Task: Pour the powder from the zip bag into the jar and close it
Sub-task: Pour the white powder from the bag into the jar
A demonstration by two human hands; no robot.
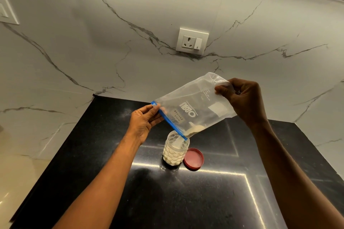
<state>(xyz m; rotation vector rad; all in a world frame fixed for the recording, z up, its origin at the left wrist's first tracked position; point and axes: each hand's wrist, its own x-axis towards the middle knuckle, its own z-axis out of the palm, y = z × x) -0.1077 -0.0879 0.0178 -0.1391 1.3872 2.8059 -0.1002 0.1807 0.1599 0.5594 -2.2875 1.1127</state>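
One bag (193,106), one jar (176,151), one lid (193,158)

We cannot see the fingertips of the right hand (240,98), because they sit behind the film of the zip bag (195,106). The bag's low corner hides part of the mouth of the jar (176,149). The jar covers the near edge of the red lid (194,158). The switch plate (7,10) is cut by the left border.

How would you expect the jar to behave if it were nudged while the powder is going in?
The jar is tall and narrow, so it probably tips easily. It looks like thin clear plastic, likely light, though the powder filling its lower part should steady it. Neither hand holds it, and the counter looks glossy, so it may slide.
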